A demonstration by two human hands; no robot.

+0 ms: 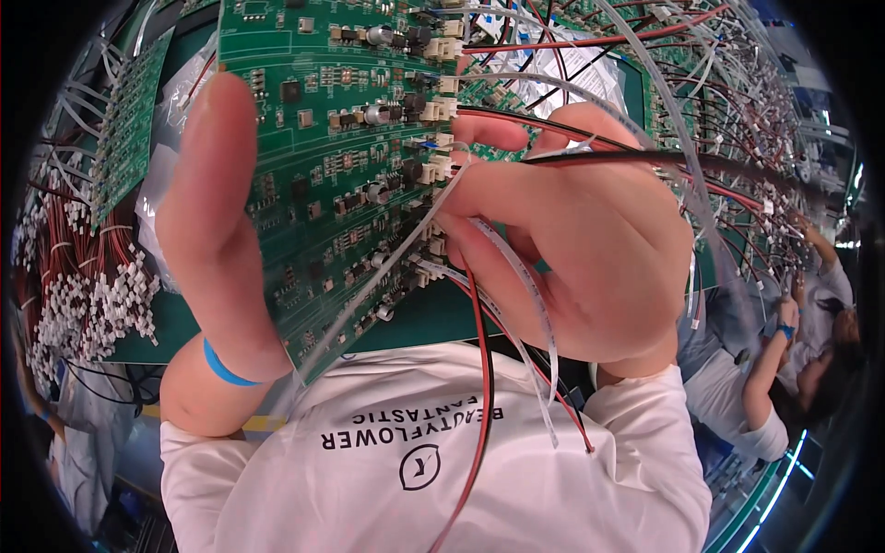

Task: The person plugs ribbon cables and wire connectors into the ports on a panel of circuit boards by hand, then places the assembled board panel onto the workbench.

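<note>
My left hand (pixel 217 184) grips the left edge of a green circuit board panel (pixel 313 184), its thumb lying on the face and the other fingers hidden behind. A blue band (pixel 228 366) circles that wrist. White connector sockets (pixel 436 169) line the panel's right edge, several with cables plugged in. My right hand (pixel 590 230) is closed at that edge, finger and thumb pinching beside a socket around a red-and-black cable (pixel 599 158); the plug itself is hidden by the fingers. Below the hand hang another red-and-black wire pair (pixel 482 369) and clear-white flat cables (pixel 527 267).
Bundles of red-black wires with white plugs (pixel 101 295) hang at the left, below another board panel (pixel 134 129). Wired boards and tangled cables (pixel 737 111) cover the right side of the green work surface (pixel 166 336). Another person (pixel 756 378) sits at the right.
</note>
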